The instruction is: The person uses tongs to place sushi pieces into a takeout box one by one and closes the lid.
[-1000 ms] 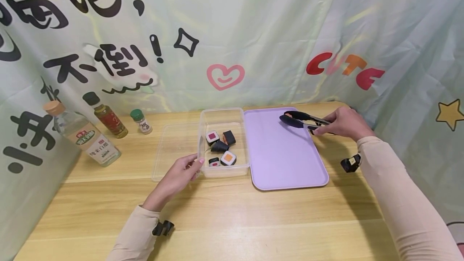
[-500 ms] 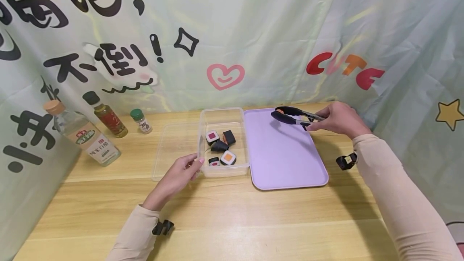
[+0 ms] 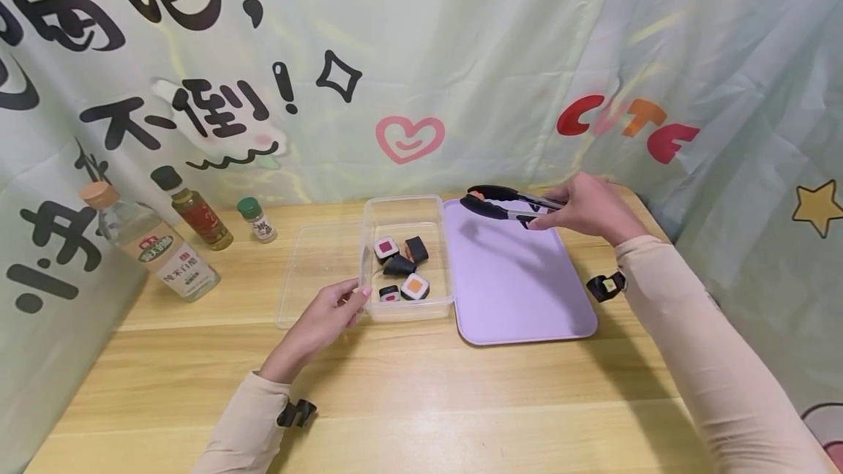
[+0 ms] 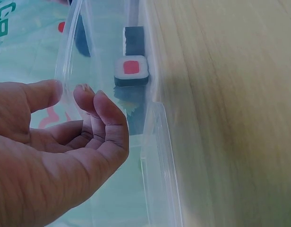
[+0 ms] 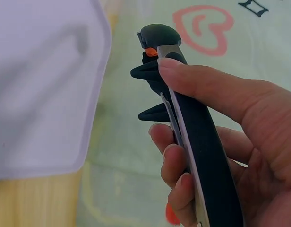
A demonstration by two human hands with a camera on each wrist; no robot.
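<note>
My left hand (image 3: 327,315) grips the near left corner of a clear plastic food container (image 3: 411,306), thumb at the rim and fingers curled beneath it. Inside lie several sushi pieces, among them one with an orange centre (image 3: 415,287) and one with a red centre (image 3: 385,249). Over the far part of a purple tray (image 3: 527,291), my right hand (image 3: 582,207) holds black-tipped tongs (image 3: 487,209). Between their tips an orange bit (image 3: 477,196) shows; the rest of that piece is mostly hidden. In the right wrist view the thumb presses along the tongs (image 5: 202,142).
A clear flat lid (image 3: 319,269) lies left of the container, partly under it. Farther left stand a large clear bottle (image 3: 165,254), a smaller oil bottle (image 3: 200,218) and a green-capped shaker (image 3: 257,222). A printed curtain (image 3: 487,79) hangs behind the wooden table (image 3: 421,401).
My right hand has moved left and slightly up with the tongs and the orange bit, from the tray's right side towards the container. The left hand and container have stayed put.
</note>
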